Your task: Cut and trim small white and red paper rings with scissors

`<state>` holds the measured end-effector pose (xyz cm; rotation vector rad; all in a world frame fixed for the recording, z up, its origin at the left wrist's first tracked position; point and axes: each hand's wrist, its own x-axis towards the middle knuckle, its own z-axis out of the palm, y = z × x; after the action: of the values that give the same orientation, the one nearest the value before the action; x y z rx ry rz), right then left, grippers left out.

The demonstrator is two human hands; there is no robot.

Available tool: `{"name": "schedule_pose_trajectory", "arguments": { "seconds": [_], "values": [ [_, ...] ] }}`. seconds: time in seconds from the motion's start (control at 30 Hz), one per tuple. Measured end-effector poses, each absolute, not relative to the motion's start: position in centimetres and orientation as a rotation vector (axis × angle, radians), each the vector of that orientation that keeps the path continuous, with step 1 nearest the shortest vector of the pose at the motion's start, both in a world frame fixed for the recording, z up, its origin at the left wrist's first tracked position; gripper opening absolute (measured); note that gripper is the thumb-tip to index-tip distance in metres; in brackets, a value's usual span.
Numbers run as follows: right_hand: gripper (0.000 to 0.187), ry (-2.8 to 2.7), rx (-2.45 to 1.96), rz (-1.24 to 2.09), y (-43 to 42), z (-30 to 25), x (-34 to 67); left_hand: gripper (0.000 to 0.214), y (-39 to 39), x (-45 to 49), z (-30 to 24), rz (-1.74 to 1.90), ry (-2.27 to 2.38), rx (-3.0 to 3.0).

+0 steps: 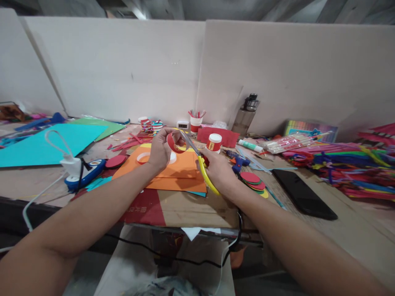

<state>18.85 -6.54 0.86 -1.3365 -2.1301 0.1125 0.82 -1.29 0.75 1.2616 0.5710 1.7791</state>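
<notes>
My left hand (159,153) is closed on a red paper ring (173,144) with a pale inside, raised above the orange sheets (175,185). Yellow-handled scissors (204,176) are in my right hand (218,169). Their blades point up and to the left and reach the ring's right side; I cannot tell whether they touch it. Another ring, white and red (142,158), lies on the orange paper beside my left wrist. Just beyond my right hand stands a small red-and-white cup (214,142), upright.
A phone (304,193) and bundled pipe cleaners (342,164) lie at right. Red and green paper discs (250,178) and a blue glue gun (240,163) sit by my right forearm. At left are a blue power strip (89,172) and turquoise sheet (52,142). A bottle (246,115) stands behind.
</notes>
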Motion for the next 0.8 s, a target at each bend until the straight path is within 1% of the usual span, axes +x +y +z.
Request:
{"name": "schedule_pose_trajectory", "arguments": {
  "seconds": [0.13,0.27,0.6,0.8],
  "values": [
    [0.021,-2.121,-1.331,0.132,-6.6,0.9,18.8,0.023,-1.3,0.9,0.9,1.766,0.546,1.213],
    [0.018,-2.129,-1.355,0.133,-6.6,1.0,18.9,0.021,-1.4,1.2,1.0,1.733,0.495,1.184],
    [0.015,-2.132,-1.392,0.12,-6.7,0.9,18.9,0.035,-0.8,0.5,-0.1,1.806,0.562,1.296],
    [0.015,-2.125,-1.394,0.108,-6.6,0.9,18.9,0.035,-0.9,0.7,0.3,1.797,0.524,1.354]
  ]
}}
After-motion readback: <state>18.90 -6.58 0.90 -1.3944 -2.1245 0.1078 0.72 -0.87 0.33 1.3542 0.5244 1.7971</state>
